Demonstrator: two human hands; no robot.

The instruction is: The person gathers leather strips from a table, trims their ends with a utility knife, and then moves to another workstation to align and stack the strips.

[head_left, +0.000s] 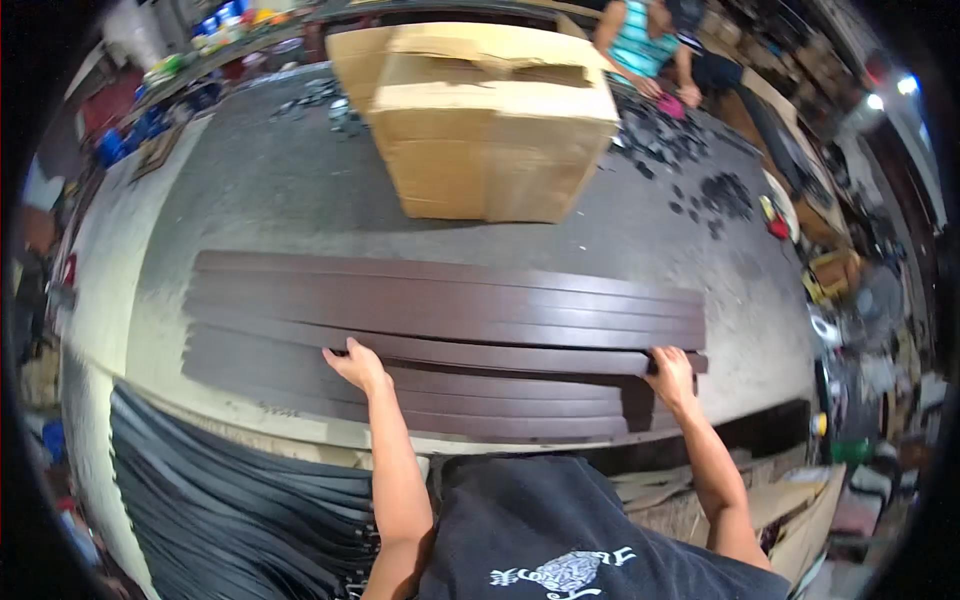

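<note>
Right of centre in the frame: right hand (675, 377), fingers curled about a brown strip (510, 357). Left of centre: left hand (360, 368), fingers parted at the strip's edge; whether gripping, I cannot tell. Hands spaced, I judge, to keep its length straight. Around: neighbouring strips (440, 290), on the table (250, 190). Upper centre: cardboard box (485, 165).

Brown strips (440, 310) blurred at left ends; marks (280, 410) on the table (270, 210) too small to read; carton (490, 165) hides table behind it; lower edge cuts my shirt (560, 510)
</note>
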